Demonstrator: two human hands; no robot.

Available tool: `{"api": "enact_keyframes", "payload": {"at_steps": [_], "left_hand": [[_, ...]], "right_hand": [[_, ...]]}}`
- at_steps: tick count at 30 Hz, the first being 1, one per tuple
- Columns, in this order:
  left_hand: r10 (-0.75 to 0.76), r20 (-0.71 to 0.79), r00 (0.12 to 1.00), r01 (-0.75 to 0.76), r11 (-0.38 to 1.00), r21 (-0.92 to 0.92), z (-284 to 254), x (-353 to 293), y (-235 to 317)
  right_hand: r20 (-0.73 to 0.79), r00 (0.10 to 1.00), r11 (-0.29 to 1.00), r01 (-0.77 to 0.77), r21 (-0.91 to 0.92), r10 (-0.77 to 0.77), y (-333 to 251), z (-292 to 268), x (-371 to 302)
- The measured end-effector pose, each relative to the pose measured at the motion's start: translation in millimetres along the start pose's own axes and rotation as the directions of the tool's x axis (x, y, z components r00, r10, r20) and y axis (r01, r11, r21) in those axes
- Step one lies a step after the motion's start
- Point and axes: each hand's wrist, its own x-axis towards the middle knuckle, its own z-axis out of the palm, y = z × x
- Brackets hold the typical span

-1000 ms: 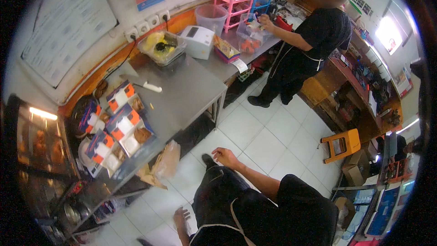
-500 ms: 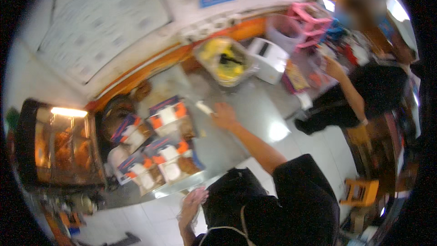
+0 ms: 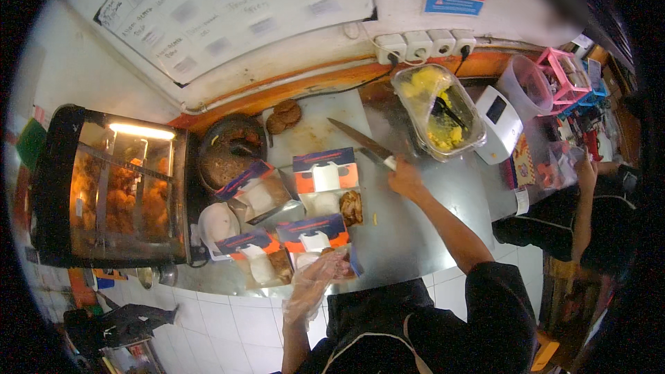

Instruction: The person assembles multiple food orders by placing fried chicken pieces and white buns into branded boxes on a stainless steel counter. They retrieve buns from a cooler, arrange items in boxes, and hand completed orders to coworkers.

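Observation:
My right hand [image 3: 406, 179] is closed round the handle of a kitchen knife [image 3: 361, 140], whose blade points away to the far left over the steel counter. My left hand [image 3: 320, 278], in a clear plastic glove, reaches over the front right food box [image 3: 313, 233] with its fingers stretched out over the food, partly hiding it. Beside that box stand a front left box [image 3: 260, 263], a back left box [image 3: 262, 197] and a back right box [image 3: 325, 173]. The open boxes hold white rice portions, and brown meat shows in the back right one.
A cutting board [image 3: 318, 121] with brown meat pieces [image 3: 282, 116] lies behind, beside a dark mortar [image 3: 232, 145]. A lit glass food warmer [image 3: 125, 194] stands left. A tub of yellow food [image 3: 443, 114] and white scale [image 3: 499, 125] are right. Another person's hand [image 3: 587, 170] works farther right.
My view has swung left. My left hand has risen from beside the counter's front edge to the front right box. My right hand now has the knife raised off the counter surface.

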Motion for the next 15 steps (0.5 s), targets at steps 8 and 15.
{"api": "enact_keyframes", "payload": {"at_steps": [8, 15], "left_hand": [[0.04, 0.069, 0.997, -0.047, 0.995, 0.093, -55, 32, 22], [0.068, 0.053, 0.996, -0.064, 0.995, -0.073, -78, 62, 49]], "right_hand": [[-0.135, 0.866, 0.857, 0.434, -0.277, -0.482, -141, -93, 62], [0.199, 0.835, 0.631, 0.524, -0.573, -0.513, -265, -92, 134]]}}
